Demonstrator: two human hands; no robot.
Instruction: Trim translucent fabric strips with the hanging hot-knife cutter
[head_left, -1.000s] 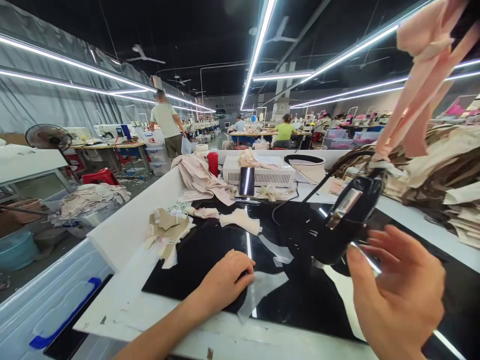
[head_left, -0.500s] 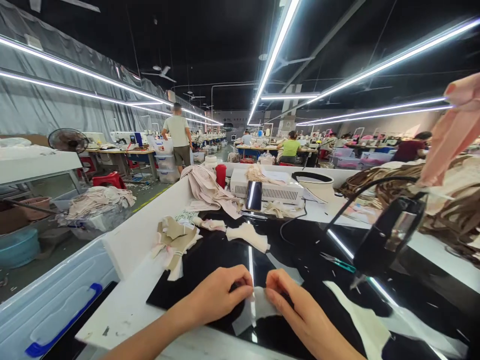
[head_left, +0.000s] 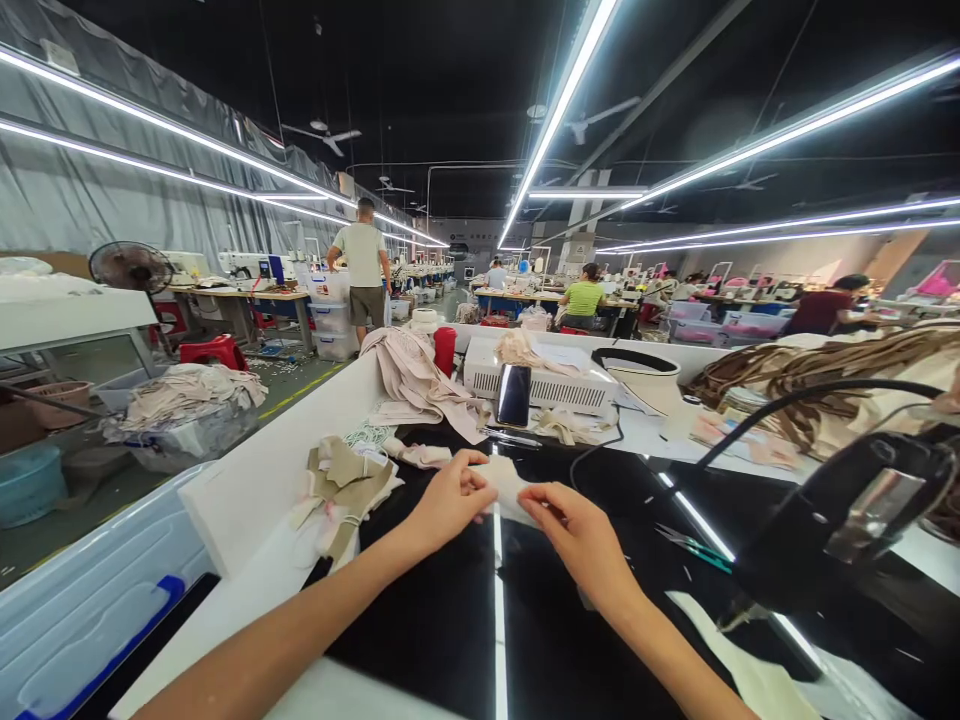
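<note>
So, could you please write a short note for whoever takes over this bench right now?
Left hand and right hand both pinch one pale fabric piece, held just above the black mat.
Bundle of cut pieces lies left of the hands; scissors lie to the right.
Black corded tool hangs at the right, not in hand.
Done: piece picked up. Left: whatever is due on it, and the bundle.

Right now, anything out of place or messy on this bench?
Nothing damaged or spilled. Both hands, left hand and right hand, pinch a pale fabric piece over the black mat. Loose offcuts lie heaped at the mat's left edge, and scissors lie loose on the mat to the right.
</note>
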